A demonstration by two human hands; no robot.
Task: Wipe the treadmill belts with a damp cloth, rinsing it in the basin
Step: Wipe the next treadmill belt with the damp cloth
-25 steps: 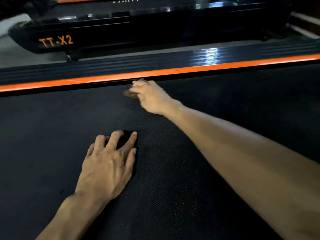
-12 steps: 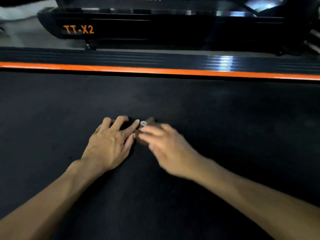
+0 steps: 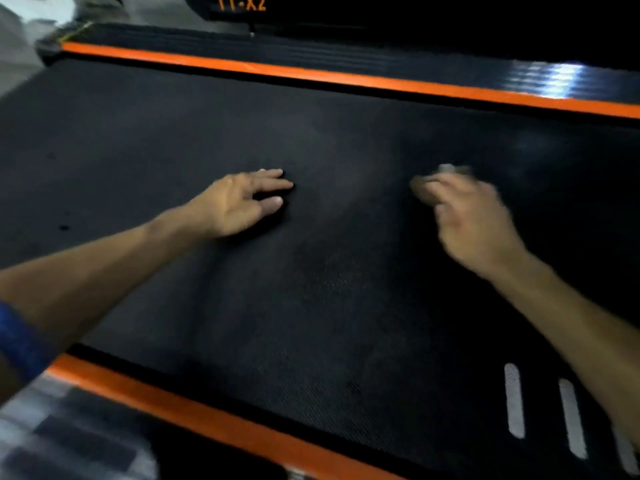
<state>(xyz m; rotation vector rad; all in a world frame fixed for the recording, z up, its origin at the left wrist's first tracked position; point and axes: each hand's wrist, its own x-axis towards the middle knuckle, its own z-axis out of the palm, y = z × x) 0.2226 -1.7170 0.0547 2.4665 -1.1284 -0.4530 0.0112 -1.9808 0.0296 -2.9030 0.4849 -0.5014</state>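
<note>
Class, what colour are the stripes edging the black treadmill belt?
Orange stripes, clearest in the head view.

Head camera looks steeply down, close over the treadmill belt (image 3: 311, 289).

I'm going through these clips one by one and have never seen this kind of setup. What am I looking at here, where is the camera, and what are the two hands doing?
No robot here: a person wears a camera on the head, so the one view looks forward and down at their own arms. The wide black surface is a treadmill belt, edged by orange strips on its near and far sides. A second treadmill, marked TT-X2, stands behind. The left hand rests on the belt with fingers fairly straight, apparently for support. The right hand is blurred; it holds a small brownish cloth against the belt, which fits wiping. No basin shows in this picture.
</note>
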